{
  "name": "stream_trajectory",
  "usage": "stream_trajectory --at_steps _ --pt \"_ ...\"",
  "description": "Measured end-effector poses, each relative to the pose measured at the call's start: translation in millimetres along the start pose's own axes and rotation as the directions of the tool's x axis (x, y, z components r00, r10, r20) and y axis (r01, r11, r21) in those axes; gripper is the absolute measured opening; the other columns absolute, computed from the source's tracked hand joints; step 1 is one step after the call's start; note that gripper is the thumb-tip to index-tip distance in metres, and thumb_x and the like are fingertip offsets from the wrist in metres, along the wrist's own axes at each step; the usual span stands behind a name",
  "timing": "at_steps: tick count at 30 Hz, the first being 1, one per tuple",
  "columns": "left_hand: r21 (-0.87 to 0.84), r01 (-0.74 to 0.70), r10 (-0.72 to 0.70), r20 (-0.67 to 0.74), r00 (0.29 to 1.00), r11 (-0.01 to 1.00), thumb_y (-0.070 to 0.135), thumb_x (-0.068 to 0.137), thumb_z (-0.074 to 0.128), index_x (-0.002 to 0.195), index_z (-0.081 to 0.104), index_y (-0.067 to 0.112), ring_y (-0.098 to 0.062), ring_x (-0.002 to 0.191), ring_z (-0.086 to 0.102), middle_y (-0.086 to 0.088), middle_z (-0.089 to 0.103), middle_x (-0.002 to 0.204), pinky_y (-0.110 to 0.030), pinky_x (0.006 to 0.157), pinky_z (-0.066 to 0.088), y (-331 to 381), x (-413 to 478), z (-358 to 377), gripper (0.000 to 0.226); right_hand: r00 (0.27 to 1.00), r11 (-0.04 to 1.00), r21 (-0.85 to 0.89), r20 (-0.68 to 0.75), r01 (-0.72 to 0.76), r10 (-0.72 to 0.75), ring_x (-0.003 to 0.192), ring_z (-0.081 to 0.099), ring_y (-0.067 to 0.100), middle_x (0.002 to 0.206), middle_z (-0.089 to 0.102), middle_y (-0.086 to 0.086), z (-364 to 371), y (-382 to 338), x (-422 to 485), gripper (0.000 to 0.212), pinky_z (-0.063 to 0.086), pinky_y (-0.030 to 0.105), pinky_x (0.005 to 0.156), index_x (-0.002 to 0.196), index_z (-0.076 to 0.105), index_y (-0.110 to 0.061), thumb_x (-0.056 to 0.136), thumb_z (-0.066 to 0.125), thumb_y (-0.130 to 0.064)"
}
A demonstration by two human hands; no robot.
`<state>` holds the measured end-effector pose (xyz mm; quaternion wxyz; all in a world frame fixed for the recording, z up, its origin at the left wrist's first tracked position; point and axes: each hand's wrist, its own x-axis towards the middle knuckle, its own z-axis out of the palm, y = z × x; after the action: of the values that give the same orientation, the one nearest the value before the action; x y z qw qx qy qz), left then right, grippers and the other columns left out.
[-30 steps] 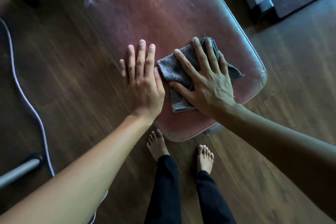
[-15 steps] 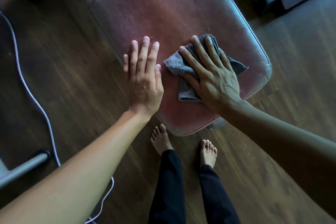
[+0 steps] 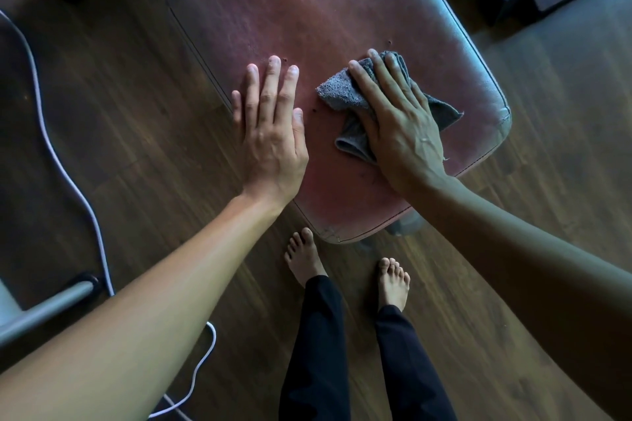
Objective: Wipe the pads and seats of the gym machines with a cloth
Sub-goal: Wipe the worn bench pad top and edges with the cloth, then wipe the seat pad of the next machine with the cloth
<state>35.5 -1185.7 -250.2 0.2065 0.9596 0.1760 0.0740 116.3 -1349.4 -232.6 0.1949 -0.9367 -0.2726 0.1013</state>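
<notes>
- Seat pad (image 3: 307,10): red, worn upholstery, set above a dark wood floor (image 3: 136,120).
- Cloth (image 3: 337,92): grey, bunched, lying on the near right part of the seat pad.
- Right hand (image 3: 400,123): fingers extended and laid flat over the cloth, pressing it onto the seat pad; nothing is gripped.
- Left hand (image 3: 270,133): flat on the pad's left edge, fingers straight and together, holding nothing, just beside the cloth.
- White cable (image 3: 68,178): runs along the floor at left.
</notes>
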Motion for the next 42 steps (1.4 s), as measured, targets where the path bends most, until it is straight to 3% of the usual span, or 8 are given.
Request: stream_trajectory --at_steps 4,8,13,20,25,31,35,42 --pt "-0.037 0.033 -0.031 0.057 0.998 0.999 0.018 0.102 0.037 0.152 0.039 0.015 -0.031 0.152 0.016 -0.007 0.029 0.162 -0.046 0.123 0.006 5 3 -9 0.05 0.999 0.984 0.174 -0.011 -0.041 0.043 0.149 0.022 0.02 0.159 0.031 0.005 -9 -1 4 0.046 0.022 0.037 0.121 0.15 0.039 -0.024 0.105 0.039 -0.037" --pt "-0.154 0.128 -0.104 0.155 0.982 0.98 0.009 0.098 0.047 0.143 0.052 0.013 -0.029 0.149 0.027 -0.009 0.039 0.157 -0.042 0.123 0.015 12 7 -41 0.045 0.973 0.917 0.328 0.115 -0.228 0.2 0.144 0.031 0.01 0.156 0.036 -0.007 -43 -19 6 0.043 0.024 0.018 0.111 0.146 0.043 -0.034 0.103 0.046 -0.035" --pt "-0.23 0.237 -0.212 0.127 0.969 0.944 0.001 0.095 0.05 0.128 0.064 0.007 -0.024 0.128 0.052 -0.01 0.061 0.135 -0.014 0.108 0.025 32 -9 -127 0.037 0.942 0.865 0.399 0.259 -0.305 0.213 0.109 0.052 -0.003 0.13 0.063 -0.008 -111 -63 -5 0.041 0.035 0.011 0.088 0.139 0.052 -0.036 0.099 0.051 -0.026" --pt "-0.241 0.341 -0.356 -0.02 0.934 0.909 0.004 0.094 0.053 0.124 0.067 0.01 -0.022 0.115 0.061 -0.005 0.067 0.124 -0.021 0.103 0.039 84 -73 -289 0.034 0.973 0.871 0.487 0.223 -0.065 -0.053 0.114 0.049 -0.008 0.126 0.055 -0.025 -236 -148 -58 0.038 0.034 0.002 0.09 0.135 0.058 -0.031 0.098 0.057 -0.026" --pt "-0.298 0.439 -0.503 -0.183 0.845 0.847 0.004 0.092 0.055 0.119 0.07 0.01 -0.021 0.107 0.066 -0.006 0.07 0.117 -0.023 0.096 0.045 136 -148 -397 0.031 0.944 0.834 0.514 0.124 0.202 -0.305 0.121 0.041 -0.011 0.133 0.046 -0.023 -317 -213 -106 0.033 0.024 -0.003 0.097 0.131 0.062 -0.02 0.098 0.058 -0.022" --pt "-0.373 0.543 -0.654 -0.328 0.682 0.753 -0.001 0.087 0.056 0.113 0.072 0.006 -0.027 0.104 0.068 -0.011 0.071 0.112 -0.031 0.095 0.049 188 -271 -482 0.031 0.792 0.696 0.577 0.133 0.426 -0.595 0.137 0.04 0.003 0.147 0.049 -0.006 -382 -291 -187 0.041 0.03 0.014 0.111 0.138 0.053 -0.025 0.099 0.052 -0.013" --pt "-0.471 0.647 -0.8 -0.345 0.49 0.6 0.013 0.088 0.05 0.11 0.072 0.01 -0.027 0.106 0.068 -0.01 0.073 0.11 -0.04 0.096 0.051 199 -356 -519 0.031 0.626 0.594 0.614 0.198 0.52 -0.754 0.126 0.049 0.003 0.137 0.055 -0.01 -393 -348 -248 0.038 0.035 0.013 0.105 0.131 0.058 -0.024 0.097 0.052 -0.008" --pt "-0.533 0.743 -0.879 -0.449 0.159 0.406 0.012 0.091 0.052 0.118 0.071 0.014 -0.018 0.109 0.068 -0.001 0.073 0.116 -0.032 0.097 0.051 216 -512 -558 0.033 0.341 0.427 0.689 0.269 0.585 -0.901 0.088 0.044 -0.031 0.106 0.058 -0.018 -381 -439 -375 0.03 0.029 -0.005 0.077 0.123 0.063 -0.019 0.098 0.051 -0.006"
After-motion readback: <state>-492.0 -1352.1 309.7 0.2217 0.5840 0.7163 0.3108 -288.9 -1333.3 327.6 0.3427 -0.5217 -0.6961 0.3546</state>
